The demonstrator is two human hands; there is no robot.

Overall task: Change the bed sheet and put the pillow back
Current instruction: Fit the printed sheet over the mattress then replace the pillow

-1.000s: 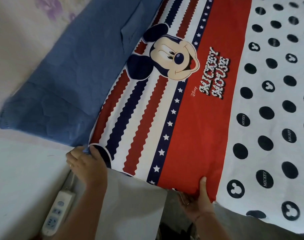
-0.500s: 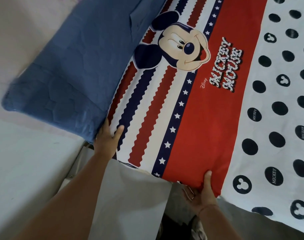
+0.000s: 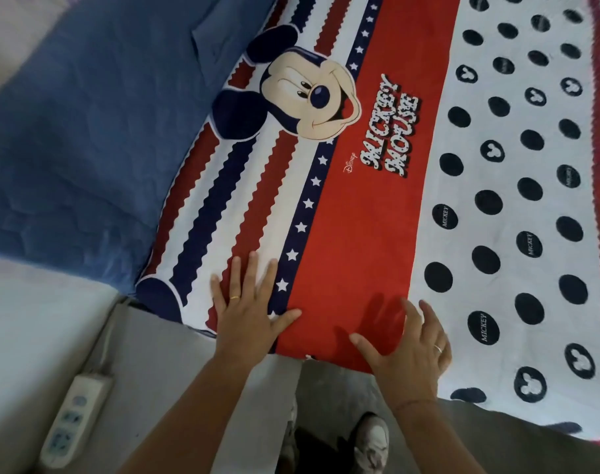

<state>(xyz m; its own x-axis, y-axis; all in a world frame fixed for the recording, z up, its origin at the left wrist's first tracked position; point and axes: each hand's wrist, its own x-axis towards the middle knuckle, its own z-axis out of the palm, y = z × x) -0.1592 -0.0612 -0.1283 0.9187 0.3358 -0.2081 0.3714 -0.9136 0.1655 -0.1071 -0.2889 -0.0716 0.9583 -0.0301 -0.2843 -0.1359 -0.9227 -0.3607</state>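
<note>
A cartoon-mouse bed sheet [image 3: 360,206] with red, white and navy stripes and a white field of black dots covers the bed. At its left lies a blue quilted pillow [image 3: 86,138], partly under the sheet's edge. My left hand [image 3: 249,313] presses flat on the striped part near the bed's front edge, fingers spread. My right hand [image 3: 411,347] rests open on the red band at the front edge, fingers straight.
A white power strip [image 3: 74,415] with its cord lies on the pale surface at the lower left. A grey panel [image 3: 203,388] stands below the bed edge. Shoes [image 3: 370,443] show on the floor at the bottom centre.
My left hand moved right from the sheet's corner by the pillow onto the stripes and lies flat. My right hand let go of the sheet's front edge and now lies open on top.
</note>
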